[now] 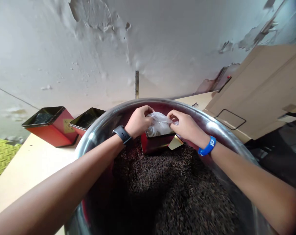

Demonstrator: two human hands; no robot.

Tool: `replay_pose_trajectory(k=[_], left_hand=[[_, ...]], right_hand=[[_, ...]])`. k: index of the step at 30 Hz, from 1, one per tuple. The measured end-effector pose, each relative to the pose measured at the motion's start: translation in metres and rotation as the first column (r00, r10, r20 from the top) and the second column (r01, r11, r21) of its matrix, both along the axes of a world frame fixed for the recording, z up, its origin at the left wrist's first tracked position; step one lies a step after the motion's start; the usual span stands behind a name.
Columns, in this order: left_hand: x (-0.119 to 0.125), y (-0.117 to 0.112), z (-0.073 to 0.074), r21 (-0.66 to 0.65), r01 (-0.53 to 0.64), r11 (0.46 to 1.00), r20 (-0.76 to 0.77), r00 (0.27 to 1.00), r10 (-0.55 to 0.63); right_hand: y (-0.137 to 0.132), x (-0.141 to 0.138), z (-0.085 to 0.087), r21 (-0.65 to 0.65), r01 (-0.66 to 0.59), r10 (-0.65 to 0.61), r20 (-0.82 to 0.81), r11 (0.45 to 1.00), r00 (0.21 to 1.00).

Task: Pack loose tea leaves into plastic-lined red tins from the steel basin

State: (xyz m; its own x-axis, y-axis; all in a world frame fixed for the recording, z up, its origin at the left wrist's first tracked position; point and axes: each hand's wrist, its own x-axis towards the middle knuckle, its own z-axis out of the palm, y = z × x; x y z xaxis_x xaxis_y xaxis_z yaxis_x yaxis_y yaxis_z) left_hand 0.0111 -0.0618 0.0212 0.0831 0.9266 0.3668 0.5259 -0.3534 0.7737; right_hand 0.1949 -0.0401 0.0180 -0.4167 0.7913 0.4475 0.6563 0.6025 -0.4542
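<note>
A clear plastic bag [160, 121] rises out of the mouth of a red tin [154, 143] with a gold label. The tin rests on loose dark tea leaves [167, 176] inside a large round metal basin [94, 127]. My left hand [139, 120], with a black watch at the wrist, pinches the left edge of the bag. On the other side, my right hand [184, 125], wearing a blue wristband, pinches the bag's right edge. What the bag holds is hidden from me.
Two red tins with dark rims, one a larger-looking tin [52, 125] and a partly hidden tin [85, 119], stand left of the basin on a pale table [28, 163]. A cardboard box [258, 88] stands at right. Behind is a peeling wall [162, 49].
</note>
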Motion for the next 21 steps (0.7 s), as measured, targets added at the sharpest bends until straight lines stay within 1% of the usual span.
replay_pose_trajectory(k=[2, 3, 4, 5, 6, 7, 9, 10, 12, 14, 16, 18, 20, 21], left_hand=[[-0.003, 0.007, -0.005, -0.107, -0.011, 0.994, 0.146, 0.989, 0.027], [-0.005, 0.010, -0.007, -0.145, -0.035, 0.989, 0.187, 0.980, 0.063], [-0.007, 0.013, -0.009, -0.162, -0.072, 0.984, 0.196, 0.975, 0.104], [-0.009, 0.015, -0.011, -0.153, -0.113, 0.982, 0.167, 0.976, 0.138], [-0.011, 0.016, -0.012, -0.111, -0.142, 0.984, 0.104, 0.983, 0.153], [-0.014, 0.017, -0.012, -0.046, -0.148, 0.988, 0.018, 0.989, 0.148], [-0.019, 0.018, -0.011, 0.070, -0.088, 0.994, -0.166, 0.981, 0.099], [-0.022, 0.017, -0.009, 0.094, -0.045, 0.995, -0.242, 0.968, 0.067], [-0.026, 0.016, -0.007, 0.085, 0.005, 0.996, -0.342, 0.939, 0.025], [-0.031, 0.016, -0.005, 0.048, 0.016, 0.999, -0.404, 0.915, 0.005], [-0.035, 0.016, -0.004, -0.025, 0.053, 0.998, -0.448, 0.892, -0.059], [-0.040, 0.016, -0.002, -0.177, 0.130, 0.976, -0.451, 0.870, -0.198], [-0.043, 0.016, 0.000, -0.343, 0.203, 0.917, -0.400, 0.852, -0.338], [-0.043, 0.016, 0.001, -0.405, 0.231, 0.885, -0.369, 0.844, -0.389]], right_hand=[[0.005, 0.001, -0.001, -0.122, 0.011, -0.014, -0.024, 0.992, 1.000], [0.006, 0.002, -0.001, -0.195, 0.011, -0.025, -0.068, 0.981, 0.997], [0.007, 0.002, 0.000, -0.260, 0.000, -0.034, -0.124, 0.966, 0.992], [0.007, 0.002, 0.001, -0.310, -0.020, -0.038, -0.178, 0.951, 0.983], [0.007, 0.002, 0.003, -0.337, -0.035, -0.042, -0.218, 0.941, 0.975], [0.007, 0.003, 0.004, -0.338, -0.033, -0.049, -0.233, 0.940, 0.971], [0.008, 0.005, 0.005, -0.265, 0.028, -0.075, -0.168, 0.964, 0.983], [0.009, 0.006, 0.005, -0.200, 0.072, -0.094, -0.102, 0.977, 0.990], [0.011, 0.008, 0.002, -0.056, 0.120, -0.119, 0.021, 0.991, 0.993], [0.013, 0.009, -0.002, 0.043, 0.077, -0.081, 0.100, 0.996, 0.992], [0.015, 0.009, -0.005, 0.115, -0.009, -0.008, 0.150, 0.993, 0.989], [0.017, 0.009, -0.005, 0.198, -0.099, 0.055, 0.216, 0.975, 0.975], [0.017, 0.009, -0.001, 0.248, -0.201, 0.123, 0.298, 0.948, 0.947], [0.015, 0.010, 0.003, 0.246, -0.258, 0.168, 0.334, 0.935, 0.927]])
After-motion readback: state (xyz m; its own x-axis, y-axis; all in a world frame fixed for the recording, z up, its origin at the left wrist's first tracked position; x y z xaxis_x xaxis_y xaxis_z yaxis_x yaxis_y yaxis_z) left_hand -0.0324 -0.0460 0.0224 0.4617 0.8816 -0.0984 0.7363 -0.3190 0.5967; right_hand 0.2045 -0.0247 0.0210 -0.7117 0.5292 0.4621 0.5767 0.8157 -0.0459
